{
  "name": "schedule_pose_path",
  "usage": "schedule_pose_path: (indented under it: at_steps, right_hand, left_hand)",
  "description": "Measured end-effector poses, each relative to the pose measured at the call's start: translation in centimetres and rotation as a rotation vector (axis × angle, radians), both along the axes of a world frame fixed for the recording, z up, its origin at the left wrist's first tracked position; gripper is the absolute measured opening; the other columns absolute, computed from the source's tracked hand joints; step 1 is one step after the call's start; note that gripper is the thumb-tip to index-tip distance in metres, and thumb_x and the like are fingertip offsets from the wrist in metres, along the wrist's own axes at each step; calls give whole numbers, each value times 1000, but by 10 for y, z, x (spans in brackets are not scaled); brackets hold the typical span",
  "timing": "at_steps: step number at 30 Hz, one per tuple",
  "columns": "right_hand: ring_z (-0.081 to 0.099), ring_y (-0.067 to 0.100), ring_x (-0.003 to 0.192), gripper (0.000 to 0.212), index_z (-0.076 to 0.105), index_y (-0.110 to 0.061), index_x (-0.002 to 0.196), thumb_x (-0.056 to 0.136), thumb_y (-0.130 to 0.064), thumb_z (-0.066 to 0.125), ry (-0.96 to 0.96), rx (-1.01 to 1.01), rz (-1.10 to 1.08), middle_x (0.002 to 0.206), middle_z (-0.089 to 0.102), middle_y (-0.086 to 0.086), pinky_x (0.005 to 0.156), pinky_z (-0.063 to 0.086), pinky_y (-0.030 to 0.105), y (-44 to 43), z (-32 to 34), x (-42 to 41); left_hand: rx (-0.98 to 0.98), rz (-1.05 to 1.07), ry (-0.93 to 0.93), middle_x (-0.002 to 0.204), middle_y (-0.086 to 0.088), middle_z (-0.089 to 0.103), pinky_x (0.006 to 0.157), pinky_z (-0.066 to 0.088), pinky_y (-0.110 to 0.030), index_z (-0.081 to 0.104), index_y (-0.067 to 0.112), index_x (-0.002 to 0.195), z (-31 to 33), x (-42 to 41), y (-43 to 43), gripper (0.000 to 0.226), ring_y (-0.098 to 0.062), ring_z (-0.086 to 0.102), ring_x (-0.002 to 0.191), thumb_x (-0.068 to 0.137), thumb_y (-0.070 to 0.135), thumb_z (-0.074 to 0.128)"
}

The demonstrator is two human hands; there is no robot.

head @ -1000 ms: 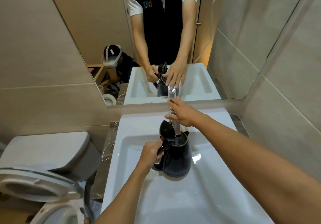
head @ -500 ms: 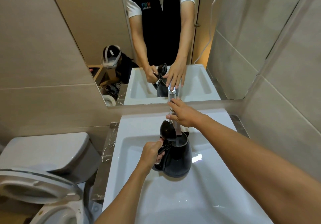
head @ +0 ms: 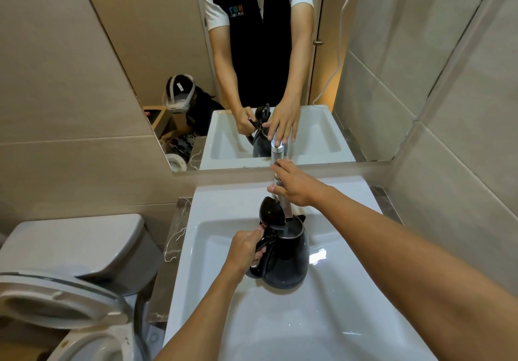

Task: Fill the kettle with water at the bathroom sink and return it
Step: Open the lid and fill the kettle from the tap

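Note:
A black kettle (head: pixel 286 259) stands in the white sink basin (head: pixel 322 318) with its lid (head: pixel 272 213) flipped up. My left hand (head: pixel 245 248) grips the kettle's handle. The chrome tap (head: pixel 281 198) reaches over the kettle's mouth, and a stream of water runs from it into the kettle. My right hand (head: pixel 294 182) rests over the top of the tap with fingers curled on it. The tap's handle is hidden under that hand.
A mirror (head: pixel 252 66) above the sink reflects a person's torso and both hands. A white toilet (head: pixel 64 276) with its seat up stands to the left. A marble ledge (head: pixel 171 248) separates toilet and sink. Tiled walls close in on the right.
Almost nothing has moved. Both hands keep their places on the kettle handle and the tap while water keeps running.

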State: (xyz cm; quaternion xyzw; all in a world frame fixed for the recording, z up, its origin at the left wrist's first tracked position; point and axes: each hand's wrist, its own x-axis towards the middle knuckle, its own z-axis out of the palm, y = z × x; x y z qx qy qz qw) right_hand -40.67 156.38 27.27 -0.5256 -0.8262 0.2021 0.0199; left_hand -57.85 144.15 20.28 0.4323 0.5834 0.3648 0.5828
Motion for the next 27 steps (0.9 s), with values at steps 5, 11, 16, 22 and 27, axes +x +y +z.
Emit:
schedule_pose_path:
  at_steps: [5, 11, 16, 22, 27]
  right_hand:
    - [24, 28, 157, 73, 19, -6, 162, 106, -41, 50, 27, -26, -2, 169, 17, 9, 123, 33, 48, 0, -1, 0]
    - [9, 30, 162, 72, 16, -6, 163, 107, -39, 47, 50, -36, -17, 172, 12, 9, 128, 25, 50, 0, -3, -1]
    - [-13, 29, 163, 76, 2, -2, 164, 109, -35, 44, 58, -61, -30, 175, -9, 11, 132, 7, 45, -6, -12, -2]
    - [-15, 25, 162, 78, -4, -13, 165, 108, -26, 47, 195, -101, -32, 174, -18, -1, 132, 8, 48, -33, -23, 15]
    - [21, 17, 159, 73, 19, -17, 163, 103, -32, 57, 481, 24, -162, 172, 19, 1, 128, 23, 36, -93, -46, 33]
  left_hand:
    - [-7, 7, 5, 45, 1, 49, 42, 27, -22, 49, 6, 64, -2, 2, -1, 46, -10, 34, 37, 100, 36, 50]
    - [-9, 17, -2, 45, 0, 48, 42, 26, -23, 49, 6, 64, -4, 3, -2, 46, -11, 34, 38, 100, 35, 50]
    - [-14, 34, -5, 46, -1, 47, 41, 26, -23, 49, 9, 59, -5, 3, -4, 49, -12, 33, 40, 100, 35, 50]
    - [3, 78, -21, 50, -7, 44, 41, 24, -23, 50, 8, 57, -6, 2, -17, 51, -14, 32, 40, 100, 35, 50]
    - [9, 134, -15, 47, -4, 44, 42, 23, -24, 48, 9, 56, -1, 1, -36, 52, -12, 31, 38, 101, 36, 50]
